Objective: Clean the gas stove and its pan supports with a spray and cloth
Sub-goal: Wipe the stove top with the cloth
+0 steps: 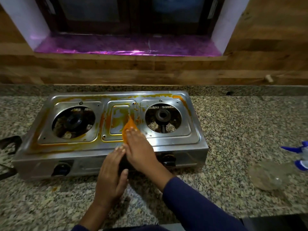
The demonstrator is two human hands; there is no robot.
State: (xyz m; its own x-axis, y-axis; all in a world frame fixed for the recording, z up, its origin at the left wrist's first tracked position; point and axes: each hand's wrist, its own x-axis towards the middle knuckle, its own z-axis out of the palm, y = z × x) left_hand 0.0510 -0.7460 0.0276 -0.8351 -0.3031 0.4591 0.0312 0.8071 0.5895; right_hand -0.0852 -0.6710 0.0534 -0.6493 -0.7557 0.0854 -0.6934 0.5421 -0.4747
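Observation:
A steel two-burner gas stove [166, 145] sits on the granite counter, its top smeared with orange-yellow stains, mostly on the left and middle. No pan supports lie over either burner opening. My right hand [140, 152] presses an orange-stained cloth [129, 126] flat onto the stove's middle panel. My left hand [110, 177] rests against the stove's front edge with fingers together, holding nothing. A blue and white spray bottle [301, 157] lies at the right edge of the view.
A clear glass bowl [266, 176] stands on the granite counter [233, 127] right of the stove. Black pan supports [8, 147] show partly at the far left. Behind runs a wooden wall with a purple-lined window sill [126, 45].

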